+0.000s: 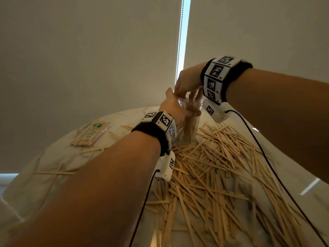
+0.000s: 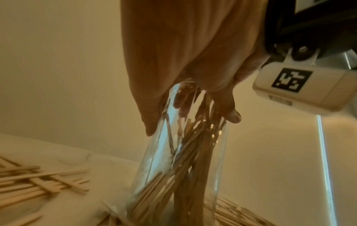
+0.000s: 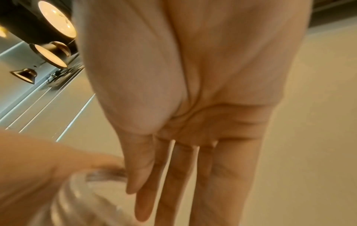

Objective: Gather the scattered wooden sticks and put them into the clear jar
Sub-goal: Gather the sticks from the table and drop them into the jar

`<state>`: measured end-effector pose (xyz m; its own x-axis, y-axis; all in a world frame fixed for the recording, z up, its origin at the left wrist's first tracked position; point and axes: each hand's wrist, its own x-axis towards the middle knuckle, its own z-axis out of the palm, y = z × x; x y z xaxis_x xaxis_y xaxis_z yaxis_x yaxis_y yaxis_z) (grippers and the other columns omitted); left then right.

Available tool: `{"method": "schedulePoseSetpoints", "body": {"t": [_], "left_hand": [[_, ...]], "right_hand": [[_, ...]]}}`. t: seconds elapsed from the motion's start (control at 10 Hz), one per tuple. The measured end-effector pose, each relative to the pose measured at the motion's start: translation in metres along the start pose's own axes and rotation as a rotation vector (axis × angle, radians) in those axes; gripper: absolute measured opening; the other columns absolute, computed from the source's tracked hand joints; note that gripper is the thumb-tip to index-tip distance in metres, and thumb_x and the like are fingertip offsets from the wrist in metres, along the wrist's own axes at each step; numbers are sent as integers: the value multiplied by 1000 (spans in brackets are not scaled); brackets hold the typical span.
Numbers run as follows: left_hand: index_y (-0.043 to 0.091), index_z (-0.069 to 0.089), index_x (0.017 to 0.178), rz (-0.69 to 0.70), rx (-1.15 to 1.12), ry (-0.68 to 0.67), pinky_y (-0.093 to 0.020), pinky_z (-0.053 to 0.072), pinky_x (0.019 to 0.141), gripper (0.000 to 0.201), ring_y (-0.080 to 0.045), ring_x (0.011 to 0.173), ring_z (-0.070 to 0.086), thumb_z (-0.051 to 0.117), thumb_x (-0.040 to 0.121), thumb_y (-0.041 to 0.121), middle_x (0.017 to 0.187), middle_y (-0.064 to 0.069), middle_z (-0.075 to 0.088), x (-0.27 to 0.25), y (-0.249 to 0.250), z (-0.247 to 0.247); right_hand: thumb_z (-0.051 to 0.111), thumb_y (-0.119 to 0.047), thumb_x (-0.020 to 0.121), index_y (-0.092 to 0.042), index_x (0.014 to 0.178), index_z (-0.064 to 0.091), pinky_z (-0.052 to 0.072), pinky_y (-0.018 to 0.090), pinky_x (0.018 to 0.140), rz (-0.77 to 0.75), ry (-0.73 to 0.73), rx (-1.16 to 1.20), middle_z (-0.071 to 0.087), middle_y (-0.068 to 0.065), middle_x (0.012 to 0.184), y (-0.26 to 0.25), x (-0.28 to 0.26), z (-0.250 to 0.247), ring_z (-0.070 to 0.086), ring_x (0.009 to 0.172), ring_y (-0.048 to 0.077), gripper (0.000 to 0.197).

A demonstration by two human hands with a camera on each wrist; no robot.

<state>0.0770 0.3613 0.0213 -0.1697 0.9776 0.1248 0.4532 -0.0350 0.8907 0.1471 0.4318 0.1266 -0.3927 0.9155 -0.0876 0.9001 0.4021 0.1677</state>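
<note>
Over the jar point(image 1: 189, 120), clasped by our left hand point(image 1: 175, 108), we keep right hand point(image 1: 188, 82) fingers straight, tamping sticks point(image 2: 185, 168) gently.

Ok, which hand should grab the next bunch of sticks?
Right. The right hand is open and empty over the jar; the left hand grips the jar beside the scattered sticks.

I read: pale tan flat wooden sticks point(image 1: 210, 168) | clear glass jar point(image 2: 154, 160) | white marbled table point(image 1: 44, 163) | black-and-white checker-tagged wristbands point(image 1: 216, 77)
</note>
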Motion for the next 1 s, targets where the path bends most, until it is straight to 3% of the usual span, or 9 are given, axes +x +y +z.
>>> {"method": "schedulePoseSetpoints", "body": {"t": [0.1, 0.2, 0.3, 0.4, 0.5, 0.7, 0.8, 0.9, 1.0], "left_hand": [[12, -23, 154, -69, 77, -1, -40, 43, 104, 138, -32, 127, 52, 86, 72, 39, 147, -13, 47, -8, 11, -1], [6, -34, 147, -166, 114, -95, -41, 33, 114, 142, -31, 138, 42, 83, 75, 41, 155, -17, 37, -28, 22, -8], [1, 0, 155, -153, 297, -113, -37, 42, 103, 125, -31, 132, 47, 84, 72, 45, 150, -17, 44, -64, 30, -17], [0, 50, 134, -72, 550, -73, -29, 41, 78, 75, -23, 107, 58, 69, 85, 53, 128, -12, 61, -107, 21, -20], [8, 69, 94, -108, 637, -95, -28, 51, 64, 49, -24, 87, 68, 57, 91, 56, 92, -5, 72, -145, 4, -19], [7, 67, 89, -278, 891, -388, -23, 48, 56, 46, -16, 54, 57, 64, 90, 53, 70, -3, 63, -223, 2, -22], [6, 62, 110, -282, 1043, -391, -29, 47, 72, 63, -22, 85, 61, 70, 81, 61, 86, -4, 58, -250, -2, -20], [5, 64, 114, -204, 1171, -384, -29, 45, 72, 60, -20, 87, 57, 62, 88, 59, 96, -6, 62, -268, 1, -15], [4, 66, 112, -170, 1170, -394, -27, 48, 72, 38, -17, 82, 56, 61, 96, 38, 78, -2, 57, -271, 9, -6]], "right_hand": [[65, -27, 96, -6, 116, 70, 60, 34, 75, -23, 82, 99, 77, 5, 101, 1, -34, -8, 75, 92, 23, 30], [62, -27, 97, -5, 110, 72, 60, 40, 87, -26, 202, 165, 76, 6, 97, 8, -63, -10, 75, 91, 23, 28], [57, -27, 96, -5, 106, 73, 59, 42, 85, -7, 366, 214, 74, 10, 96, 20, -104, -4, 72, 90, 27, 29], [55, -28, 99, -7, 99, 74, 55, 37, 82, -64, 401, 253, 73, 10, 96, 18, -153, 26, 68, 91, 26, 29], [57, -32, 99, -15, 83, 69, 48, 24, 63, -109, 234, 306, 67, 1, 76, 6, -207, 64, 62, 69, 15, 26], [44, -78, 87, -12, 84, 73, 59, 33, 78, -81, -395, 159, 77, -1, 72, -23, -295, 117, 75, 69, 16, 71], [42, -92, 73, -11, 84, 76, 54, 30, 78, -101, -476, 82, 77, -2, 74, -27, -336, 122, 73, 69, 15, 88], [50, -88, 72, -11, 81, 73, 46, 27, 63, -108, -436, 100, 71, 1, 73, -35, -357, 138, 63, 67, 15, 81], [62, -77, 76, -7, 76, 68, 48, 30, 62, -170, -317, 166, 61, 1, 68, -48, -354, 153, 55, 63, 16, 70]]}}
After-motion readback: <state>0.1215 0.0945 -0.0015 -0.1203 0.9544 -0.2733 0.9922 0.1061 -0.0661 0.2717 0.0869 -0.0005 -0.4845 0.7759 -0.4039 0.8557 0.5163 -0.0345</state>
